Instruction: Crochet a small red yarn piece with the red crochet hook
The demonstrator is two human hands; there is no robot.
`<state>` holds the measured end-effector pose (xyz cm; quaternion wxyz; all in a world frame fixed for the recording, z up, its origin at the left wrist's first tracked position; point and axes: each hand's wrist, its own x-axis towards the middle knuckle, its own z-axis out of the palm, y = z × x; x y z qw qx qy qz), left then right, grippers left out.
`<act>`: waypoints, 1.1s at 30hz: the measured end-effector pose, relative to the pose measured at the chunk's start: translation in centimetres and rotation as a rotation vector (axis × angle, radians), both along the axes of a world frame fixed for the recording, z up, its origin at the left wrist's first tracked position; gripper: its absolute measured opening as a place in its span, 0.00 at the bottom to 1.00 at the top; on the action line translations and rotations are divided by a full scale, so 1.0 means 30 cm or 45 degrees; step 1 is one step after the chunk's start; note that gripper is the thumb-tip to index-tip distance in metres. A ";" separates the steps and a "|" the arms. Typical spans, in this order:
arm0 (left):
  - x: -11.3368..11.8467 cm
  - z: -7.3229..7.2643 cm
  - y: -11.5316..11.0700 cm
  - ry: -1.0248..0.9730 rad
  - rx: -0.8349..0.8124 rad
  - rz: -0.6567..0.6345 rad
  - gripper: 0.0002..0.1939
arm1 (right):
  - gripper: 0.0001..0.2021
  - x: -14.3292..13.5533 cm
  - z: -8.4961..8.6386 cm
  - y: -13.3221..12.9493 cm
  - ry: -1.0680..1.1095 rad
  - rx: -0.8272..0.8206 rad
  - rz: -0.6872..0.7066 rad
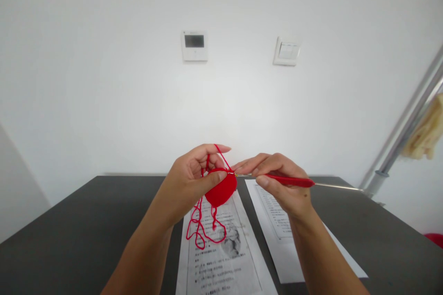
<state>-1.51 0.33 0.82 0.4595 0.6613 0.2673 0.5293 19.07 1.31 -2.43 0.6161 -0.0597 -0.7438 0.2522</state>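
My left hand (197,170) pinches a small red crochet piece (221,192) between thumb and fingers. Red yarn (221,154) runs over its raised index finger and down to the top edge of the piece. In my right hand (282,177) is a crochet hook (294,181) with a red handle and metal shafts at both ends. The hook's left tip meets the top edge of the piece, beside my left thumb; whether it passes through a stitch I cannot tell. Loose yarn (199,235) dangles below the piece in loops.
Two printed sheets lie on the dark table (86,239): a left sheet (207,276) with a picture and a right sheet (290,262). A thermostat (194,46) and a light switch (286,51) are on the white wall. A metal pole (398,143) with cream cloth (424,133) stands at right.
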 end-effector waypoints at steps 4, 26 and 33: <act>0.003 -0.002 -0.003 0.032 0.050 0.026 0.16 | 0.02 0.000 0.003 -0.013 -0.029 0.048 -0.070; 0.036 -0.016 -0.026 0.499 0.715 0.529 0.11 | 0.09 -0.079 -0.053 0.019 -0.223 0.709 -0.802; 0.033 -0.014 -0.017 0.368 0.481 0.603 0.19 | 0.08 -0.073 -0.043 0.020 -0.117 0.573 -0.753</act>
